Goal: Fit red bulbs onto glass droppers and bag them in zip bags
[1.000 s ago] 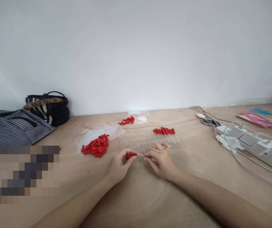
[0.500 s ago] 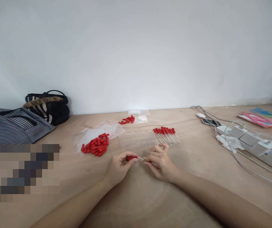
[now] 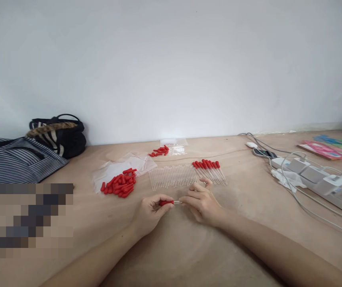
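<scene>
My left hand (image 3: 153, 213) pinches a red rubber dropper bulb (image 3: 166, 203) between thumb and fingers. From its right end runs a clear glass dropper tube (image 3: 177, 202), which my right hand (image 3: 203, 205) grips with thumb and forefinger; the other fingers are curled up. The tube's tip meets the bulb's mouth; how deep it sits inside I cannot tell. Beyond the hands lies a row of bare glass tubes (image 3: 172, 176). Beside it on the right, several tubes wear red bulbs (image 3: 207, 164) at their far ends. A pile of loose red bulbs (image 3: 120, 184) lies to the left.
Plastic bags (image 3: 142, 162) lie under and behind the pile. Smaller red bulbs (image 3: 160, 150) and short clear tubes (image 3: 179, 150) sit farther back. A power strip with white chargers (image 3: 314, 175) and cables stands right; a striped bag (image 3: 21, 161) and black bag (image 3: 72, 137) are left.
The tube has swung from a slant to nearly level, in line with the bulb, and less of it shows beyond my right fingers. Both hands keep their hold.
</scene>
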A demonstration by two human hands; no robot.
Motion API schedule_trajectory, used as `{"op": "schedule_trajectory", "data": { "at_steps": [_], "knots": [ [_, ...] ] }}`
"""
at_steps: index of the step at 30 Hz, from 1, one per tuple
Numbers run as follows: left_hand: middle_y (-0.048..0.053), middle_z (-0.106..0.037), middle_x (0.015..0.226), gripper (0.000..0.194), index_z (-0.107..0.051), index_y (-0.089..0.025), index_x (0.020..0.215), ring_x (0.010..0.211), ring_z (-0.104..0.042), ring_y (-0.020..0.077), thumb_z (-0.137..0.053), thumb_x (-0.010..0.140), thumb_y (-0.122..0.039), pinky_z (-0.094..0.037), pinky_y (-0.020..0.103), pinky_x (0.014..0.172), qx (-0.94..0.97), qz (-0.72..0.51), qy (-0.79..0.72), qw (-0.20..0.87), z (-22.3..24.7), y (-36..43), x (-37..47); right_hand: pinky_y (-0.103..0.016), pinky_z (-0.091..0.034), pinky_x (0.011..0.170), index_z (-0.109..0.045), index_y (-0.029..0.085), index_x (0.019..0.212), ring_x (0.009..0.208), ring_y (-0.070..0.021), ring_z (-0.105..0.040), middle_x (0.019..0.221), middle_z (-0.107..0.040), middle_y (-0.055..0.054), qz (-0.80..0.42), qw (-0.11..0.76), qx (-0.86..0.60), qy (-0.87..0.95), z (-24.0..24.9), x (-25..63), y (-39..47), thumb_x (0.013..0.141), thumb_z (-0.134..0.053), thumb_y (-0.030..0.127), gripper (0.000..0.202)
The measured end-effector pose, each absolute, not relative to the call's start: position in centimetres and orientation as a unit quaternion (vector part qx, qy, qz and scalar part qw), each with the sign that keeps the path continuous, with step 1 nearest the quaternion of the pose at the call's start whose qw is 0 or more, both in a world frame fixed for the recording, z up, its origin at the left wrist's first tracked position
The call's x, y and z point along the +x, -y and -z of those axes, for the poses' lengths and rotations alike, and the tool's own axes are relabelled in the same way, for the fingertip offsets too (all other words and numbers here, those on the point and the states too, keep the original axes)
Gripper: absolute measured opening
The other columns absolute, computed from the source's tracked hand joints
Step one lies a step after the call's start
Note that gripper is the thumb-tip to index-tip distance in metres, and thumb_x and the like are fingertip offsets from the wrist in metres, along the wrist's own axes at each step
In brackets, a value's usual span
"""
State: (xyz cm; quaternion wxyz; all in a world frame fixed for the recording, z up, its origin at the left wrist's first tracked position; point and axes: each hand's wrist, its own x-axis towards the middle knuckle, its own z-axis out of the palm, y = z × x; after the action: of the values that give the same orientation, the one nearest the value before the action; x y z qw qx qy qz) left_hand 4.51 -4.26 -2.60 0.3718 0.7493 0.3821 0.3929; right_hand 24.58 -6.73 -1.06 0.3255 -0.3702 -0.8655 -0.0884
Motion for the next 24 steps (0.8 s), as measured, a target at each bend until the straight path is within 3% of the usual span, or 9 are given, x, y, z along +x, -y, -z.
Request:
{"op": "schedule_trajectory", "data": {
  "at_steps": [11,24],
  "knots": [
    [0.002,-0.070,0.070,0.014,-0.066,-0.018,0.080,0.060,-0.063,0.0146,-0.061,0.072,-0.028,-0.052,0.024,0.056,0.757,-0.377,-0.390,0.364,2.5,4.4,4.7,-0.039,-0.017,0.082,-0.062,0.021,0.078,0.073,-0.0139,-0.046,0.062,-0.059,0.001,0.088,0.315,-0.365,0.872,1.1,24.2,6.6,0.082,-0.045,0.019,0.017],
    [0.002,-0.069,0.071,0.018,-0.065,-0.017,0.082,0.063,-0.063,0.0152,-0.062,0.072,-0.031,-0.051,0.025,0.058,0.736,-0.374,-0.406,0.391,2.8,3.8,4.4,-0.041,-0.012,0.087,-0.064,0.024,0.081,0.079,-0.0155,-0.047,0.072,-0.065,0.001,0.060,0.313,-0.394,0.862,0.3,25.3,5.8,0.085,-0.047,0.030,0.018]
  ]
}}
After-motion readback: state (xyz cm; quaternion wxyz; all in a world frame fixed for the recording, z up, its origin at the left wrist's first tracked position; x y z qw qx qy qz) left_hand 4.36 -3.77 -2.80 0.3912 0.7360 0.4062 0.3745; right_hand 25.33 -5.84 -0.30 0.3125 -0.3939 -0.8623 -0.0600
